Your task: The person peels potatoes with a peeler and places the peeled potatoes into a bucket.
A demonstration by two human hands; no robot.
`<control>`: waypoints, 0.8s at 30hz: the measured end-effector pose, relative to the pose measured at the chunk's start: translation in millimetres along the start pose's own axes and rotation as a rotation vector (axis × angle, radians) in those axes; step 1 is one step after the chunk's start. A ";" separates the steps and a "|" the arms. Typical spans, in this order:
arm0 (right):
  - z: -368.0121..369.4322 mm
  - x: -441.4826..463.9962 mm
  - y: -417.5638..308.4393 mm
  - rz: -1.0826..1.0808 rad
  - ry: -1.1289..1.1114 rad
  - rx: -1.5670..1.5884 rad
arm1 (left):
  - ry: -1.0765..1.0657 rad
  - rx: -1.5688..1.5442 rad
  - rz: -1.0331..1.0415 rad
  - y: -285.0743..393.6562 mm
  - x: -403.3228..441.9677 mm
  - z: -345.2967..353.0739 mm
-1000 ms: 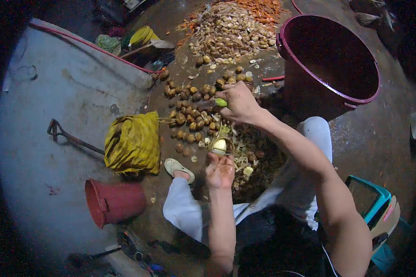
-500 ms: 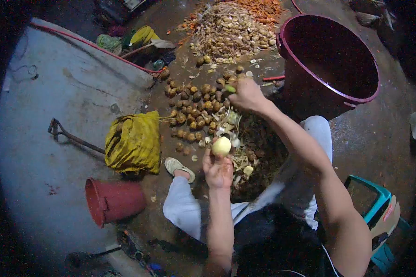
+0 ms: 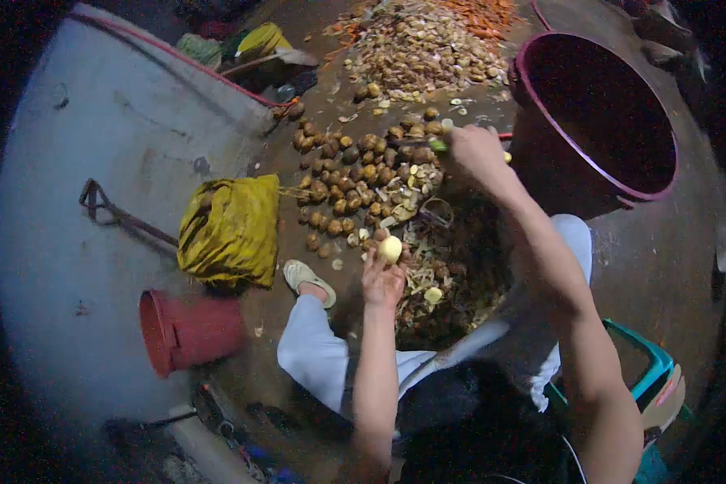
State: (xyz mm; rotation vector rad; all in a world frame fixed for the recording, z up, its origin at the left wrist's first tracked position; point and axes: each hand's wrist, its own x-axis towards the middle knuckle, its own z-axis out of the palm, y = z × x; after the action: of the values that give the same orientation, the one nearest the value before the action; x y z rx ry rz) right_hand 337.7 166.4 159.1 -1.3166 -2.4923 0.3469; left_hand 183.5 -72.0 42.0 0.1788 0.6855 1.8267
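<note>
A pale, peeled round vegetable rests in the fingertips of my left hand, palm up. Up and to the right, my right hand is closed round the green handle of a knife, whose dark blade points left over the brown unpeeled vegetables. Peelings lie on the floor between the two hands, and more scraps are heaped just right of my left hand.
A large maroon tub stands at the right. Peeled pieces are piled at the top beside orange peelings. A yellow sack, a red bucket and a shovel handle are at the left.
My right hand has moved up and right with the knife, away from the peeled vegetable. My left hand still holds that vegetable. The view has shifted slightly.
</note>
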 end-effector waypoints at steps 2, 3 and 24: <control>12.6 3.3 15.1 -0.058 0.032 -0.004 | 0.108 -0.024 -0.045 -13.3 15.3 -69.7; 14.9 7.6 21.3 -0.065 0.035 -0.011 | 0.368 -0.010 -0.105 -25.2 22.2 -106.9; 23.3 12.4 80.2 0.224 -0.421 -0.237 | -0.004 0.496 -0.153 -47.0 172.5 37.4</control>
State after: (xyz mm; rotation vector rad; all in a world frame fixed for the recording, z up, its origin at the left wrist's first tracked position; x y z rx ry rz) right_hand 383.3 219.2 111.6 -1.7862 -2.7985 0.4266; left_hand 175.1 107.9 12.0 0.4430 1.1109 1.4838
